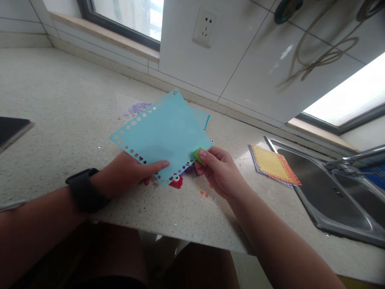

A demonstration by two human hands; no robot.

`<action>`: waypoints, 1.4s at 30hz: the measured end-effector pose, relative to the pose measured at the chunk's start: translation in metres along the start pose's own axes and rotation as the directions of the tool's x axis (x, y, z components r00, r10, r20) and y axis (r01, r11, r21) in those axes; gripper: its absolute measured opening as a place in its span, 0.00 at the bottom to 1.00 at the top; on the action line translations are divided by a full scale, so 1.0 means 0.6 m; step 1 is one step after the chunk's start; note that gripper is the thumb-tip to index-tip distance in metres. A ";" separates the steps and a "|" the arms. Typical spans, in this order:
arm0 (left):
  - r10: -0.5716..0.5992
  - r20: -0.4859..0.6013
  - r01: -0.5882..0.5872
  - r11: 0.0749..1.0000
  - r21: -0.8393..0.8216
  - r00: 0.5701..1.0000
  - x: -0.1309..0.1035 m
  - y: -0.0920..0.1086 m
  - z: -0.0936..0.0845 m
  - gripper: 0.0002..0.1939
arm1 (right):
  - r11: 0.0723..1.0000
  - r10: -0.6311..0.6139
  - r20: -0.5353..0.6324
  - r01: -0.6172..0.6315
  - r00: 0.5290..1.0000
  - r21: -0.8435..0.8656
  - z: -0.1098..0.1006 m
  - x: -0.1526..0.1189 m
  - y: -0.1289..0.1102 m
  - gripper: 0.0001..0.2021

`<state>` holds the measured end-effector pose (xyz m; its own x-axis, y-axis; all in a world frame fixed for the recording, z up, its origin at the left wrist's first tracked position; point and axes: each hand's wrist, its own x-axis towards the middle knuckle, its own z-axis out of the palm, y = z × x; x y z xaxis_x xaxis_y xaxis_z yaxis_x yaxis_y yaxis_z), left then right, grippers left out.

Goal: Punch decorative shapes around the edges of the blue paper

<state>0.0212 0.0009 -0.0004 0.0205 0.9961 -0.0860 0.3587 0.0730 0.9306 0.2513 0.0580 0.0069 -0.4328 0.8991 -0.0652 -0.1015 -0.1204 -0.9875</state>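
Note:
A light blue sheet of paper (pixel 168 132) is held up over the counter, with rows of small shaped holes along several of its edges. My left hand (pixel 141 168) grips it near the lower left edge, thumb on top and fingers beneath. Pinched between the thumb and fingers of my right hand (pixel 219 168) is a small green craft punch (pixel 198 153), set on the sheet's lower right edge. Under the sheet, a red punch (pixel 177 182) and a purple one (pixel 189 169) partly show on the counter.
Purple paper bits (pixel 137 108) lie behind the sheet, and orange bits (pixel 203 193) in front. A stack of punched yellow and orange sheets (pixel 272 163) rests beside the steel sink (pixel 319 192). A dark flat object (pixel 13 130) sits at far left. The tiled wall has a socket (pixel 205 26).

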 end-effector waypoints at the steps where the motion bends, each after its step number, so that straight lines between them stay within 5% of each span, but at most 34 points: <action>1: 0.000 0.000 0.000 1.000 -0.003 1.000 0.000 -0.001 0.000 0.20 | 1.000 -0.003 -0.001 0.003 1.000 0.004 0.000 0.000 0.000 0.17; 42: 0.004 -0.020 -0.004 1.000 -0.012 1.000 0.002 -0.006 0.002 0.17 | 0.996 -0.046 0.006 0.046 0.999 -0.073 0.005 -0.002 -0.008 0.17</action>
<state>0.0209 0.0019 -0.0043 0.0033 0.9972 -0.0753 0.3472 0.0695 0.9352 0.2499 0.0561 0.0122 -0.4330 0.9012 -0.0188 -0.0561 -0.0477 -0.9973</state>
